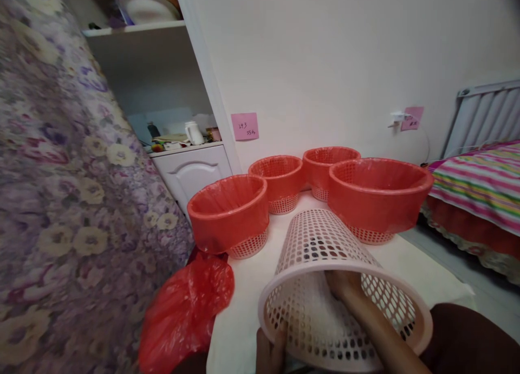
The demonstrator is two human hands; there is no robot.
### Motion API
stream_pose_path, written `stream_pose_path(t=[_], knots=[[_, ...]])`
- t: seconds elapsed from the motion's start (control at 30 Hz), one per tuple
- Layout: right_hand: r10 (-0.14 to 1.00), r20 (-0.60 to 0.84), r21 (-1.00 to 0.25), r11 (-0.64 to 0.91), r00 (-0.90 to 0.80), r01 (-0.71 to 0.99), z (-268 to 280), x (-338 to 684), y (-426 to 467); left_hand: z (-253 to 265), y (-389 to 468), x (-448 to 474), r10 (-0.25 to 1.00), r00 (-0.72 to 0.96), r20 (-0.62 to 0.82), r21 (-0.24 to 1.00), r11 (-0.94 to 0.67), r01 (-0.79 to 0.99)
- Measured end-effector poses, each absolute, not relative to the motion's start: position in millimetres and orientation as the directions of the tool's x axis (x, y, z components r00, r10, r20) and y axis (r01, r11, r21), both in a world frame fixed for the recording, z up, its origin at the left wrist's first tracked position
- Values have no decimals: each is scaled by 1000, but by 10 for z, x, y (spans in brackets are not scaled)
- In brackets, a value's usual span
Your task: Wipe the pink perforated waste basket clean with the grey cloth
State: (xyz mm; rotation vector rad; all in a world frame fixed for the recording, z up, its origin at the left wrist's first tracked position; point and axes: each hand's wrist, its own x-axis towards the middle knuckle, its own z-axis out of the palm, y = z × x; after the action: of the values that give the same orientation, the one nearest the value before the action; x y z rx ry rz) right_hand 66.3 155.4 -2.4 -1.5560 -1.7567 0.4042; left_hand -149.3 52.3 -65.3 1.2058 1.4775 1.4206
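Note:
A pink perforated plastic basket (325, 244) lies on its side on the white table (244, 320), its mouth turned toward me. My left hand (271, 353) grips the basket's lower rim at the near edge. My right hand (345, 287) reaches deep inside the basket, fingers against its inner wall; a whitish sheet seems to lie inside under that hand. Behind stand several pink baskets lined with red plastic bags, the nearest at left (228, 211) and at right (377, 195).
A loose bunch of red plastic bags (182, 314) hangs off the table's left edge. A floral curtain (60, 200) fills the left. A white cabinet (190, 168) stands behind, a striped bed (479, 184) at right, pink notes on the wall.

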Motion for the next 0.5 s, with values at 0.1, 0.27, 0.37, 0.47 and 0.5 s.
stream_pose_path(t=[0.1, 0.27, 0.37, 0.47, 0.5], knots=[[953, 302, -657, 191, 22, 730, -168, 565, 1842, -655, 555, -1453, 966, -197, 167, 973, -128, 193], [963, 270, -613, 191, -24, 766, -355, 450, 2034, -627, 574, -1442, 984, -54, 168, 948, -146, 282], [968, 242, -585, 195, -60, 787, -347, 455, 1997, -588, 560, -1440, 987, -25, 157, 953, -145, 265], [973, 192, -559, 213, -124, 801, -308, 457, 1768, -564, 551, -1430, 990, -51, 133, 958, -115, 263], [972, 175, -547, 229, -157, 805, -302, 450, 1638, -564, 551, -1429, 990, -56, 132, 959, -113, 259]])
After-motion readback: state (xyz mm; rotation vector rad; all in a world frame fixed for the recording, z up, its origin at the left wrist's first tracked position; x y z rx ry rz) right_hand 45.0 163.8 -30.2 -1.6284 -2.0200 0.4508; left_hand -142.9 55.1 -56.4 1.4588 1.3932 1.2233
